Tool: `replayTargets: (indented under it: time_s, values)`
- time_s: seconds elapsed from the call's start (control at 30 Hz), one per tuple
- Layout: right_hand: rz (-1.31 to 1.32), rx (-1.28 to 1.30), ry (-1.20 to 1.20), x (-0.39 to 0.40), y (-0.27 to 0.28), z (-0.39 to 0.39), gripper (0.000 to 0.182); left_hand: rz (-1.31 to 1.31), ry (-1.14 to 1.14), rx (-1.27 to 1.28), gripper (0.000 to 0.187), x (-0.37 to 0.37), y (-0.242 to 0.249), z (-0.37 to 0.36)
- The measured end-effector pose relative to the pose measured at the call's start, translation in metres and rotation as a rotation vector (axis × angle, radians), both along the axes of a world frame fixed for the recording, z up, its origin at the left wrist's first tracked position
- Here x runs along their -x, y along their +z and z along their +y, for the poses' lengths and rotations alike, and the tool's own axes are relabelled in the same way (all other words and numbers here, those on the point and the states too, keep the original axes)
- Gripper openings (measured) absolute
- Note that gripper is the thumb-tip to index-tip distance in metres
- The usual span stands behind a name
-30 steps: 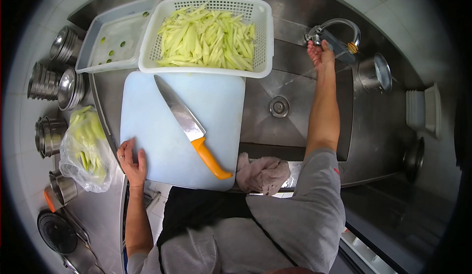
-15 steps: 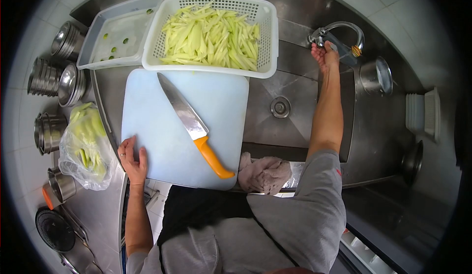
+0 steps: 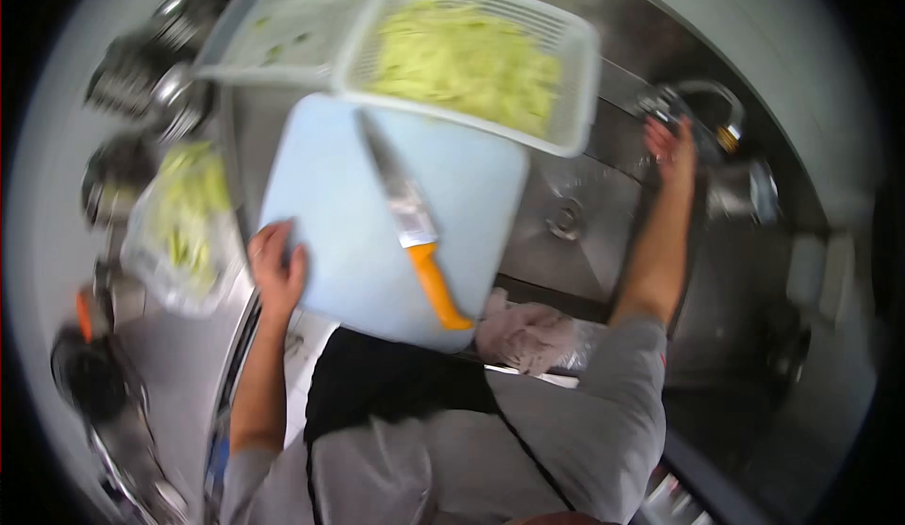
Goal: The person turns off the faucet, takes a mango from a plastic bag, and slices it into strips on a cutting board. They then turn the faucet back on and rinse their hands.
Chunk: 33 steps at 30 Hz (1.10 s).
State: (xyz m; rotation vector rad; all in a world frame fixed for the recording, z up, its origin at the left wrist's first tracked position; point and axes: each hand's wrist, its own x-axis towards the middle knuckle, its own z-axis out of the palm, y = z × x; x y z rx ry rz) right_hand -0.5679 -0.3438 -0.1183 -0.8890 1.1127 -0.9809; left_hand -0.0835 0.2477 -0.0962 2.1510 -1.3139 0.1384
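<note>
My left hand [image 3: 275, 266] rests at the left edge of the pale blue cutting board [image 3: 330, 186], fingers laid over the rim and thumb apart, holding nothing. On the board lies a large kitchen knife with an orange handle [image 3: 436, 285], its blade pointing away from me. My right hand [image 3: 671, 143] reaches across the sink to the chrome faucet [image 3: 666, 106], fingers right at the base of the tap. Motion blur smears those fingers, so I cannot tell whether they grip the handle. Behind the board, a white perforated basket [image 3: 583, 91] holds pale green vegetable strips [image 3: 467, 63].
A clear plastic tub [image 3: 222, 58] with a few green bits stands left of the basket. A plastic bag of green pieces [image 3: 189, 233] lies left of the board. The metal sink [image 3: 584, 252] is at right, a crumpled cloth [image 3: 528, 332] at its front edge. Metal pots line the left wall.
The whole view has tilted and shifted, and the picture is blurred. My left hand stays at the board's edge and my right hand at the faucet; the knife still lies on the board.
</note>
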Motion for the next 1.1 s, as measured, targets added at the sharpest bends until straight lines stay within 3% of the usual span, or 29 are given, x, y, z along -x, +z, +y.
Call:
replayTargets:
  time_s: [0.1, 0.17, 0.2, 0.3, 0.37, 0.47, 0.57, 0.63, 0.67, 0.73, 0.8, 0.87, 0.93, 0.97, 1.03, 1.07, 1.1]
  values:
    - [0.126, 0.007, 0.051, 0.010, -0.007, -0.019, 0.071, 0.002, -0.003, 0.015, 0.044, 0.000, 0.002, -0.002]
    - [0.035, -0.164, 0.089, 0.040, -0.042, -0.073, 0.064, 0.053, 0.016, 0.022, 0.043, 0.004, 0.006, 0.001]
    - [0.132, -0.093, -0.057, 0.019, -0.023, -0.050, 0.062, 0.067, 0.006, 0.038, 0.042, 0.003, 0.009, 0.003]
    - [0.113, -0.152, 0.053, 0.037, -0.024, -0.064, 0.061, 0.125, -0.008, 0.055, 0.042, 0.003, 0.010, 0.003]
    - [0.184, -0.140, -0.059, 0.030, -0.010, -0.043, 0.061, 0.115, -0.019, 0.142, 0.039, 0.002, 0.012, 0.002]
    - [0.097, -0.092, -0.265, 0.064, -0.032, -0.032, 0.055, 0.076, 0.015, 0.299, 0.031, -0.014, 0.029, 0.014]
    - [-0.162, -0.045, -0.289, 0.135, -0.052, -0.006, 0.044, -0.102, 0.344, 0.392, 0.021, -0.070, 0.042, 0.050]
    - [-0.125, 0.074, -0.519, 0.117, -0.022, 0.063, 0.038, -0.145, 0.600, 0.597, 0.016, -0.124, 0.053, 0.076]
    - [-0.055, 0.179, -0.556, 0.090, 0.000, 0.106, 0.036, -0.011, 0.786, 0.569, 0.021, -0.147, 0.062, 0.090]
    - [0.091, 0.392, -0.634, 0.026, 0.044, 0.190, 0.031, -0.060, 0.840, 0.227, 0.022, -0.194, 0.061, 0.114]
    - [0.247, 0.502, -0.555, -0.049, 0.077, 0.266, 0.025, -0.067, 0.849, -0.113, 0.022, -0.228, 0.050, 0.126]
    - [0.358, 0.477, -0.156, -0.079, 0.058, 0.302, 0.022, -0.039, 0.793, -0.462, 0.021, -0.248, 0.032, 0.127]
    - [0.621, 0.451, 0.285, -0.144, 0.077, 0.364, 0.028, -0.029, 0.700, -0.546, 0.019, -0.261, 0.015, 0.133]
    - [0.770, 0.574, 0.433, -0.150, 0.045, 0.368, 0.034, -0.007, 0.712, -0.500, 0.020, -0.259, 0.016, 0.131]
    - [0.890, 0.602, 0.567, -0.200, 0.072, 0.419, 0.040, 0.032, 0.755, -0.401, 0.024, -0.252, 0.021, 0.133]
    - [0.968, 0.738, 0.522, -0.194, 0.071, 0.424, 0.041, 0.045, 0.817, -0.342, 0.026, -0.253, 0.022, 0.138]
    - [1.020, 0.884, 0.500, -0.199, 0.066, 0.427, 0.043, 0.230, 0.836, -0.146, 0.026, -0.255, 0.021, 0.144]
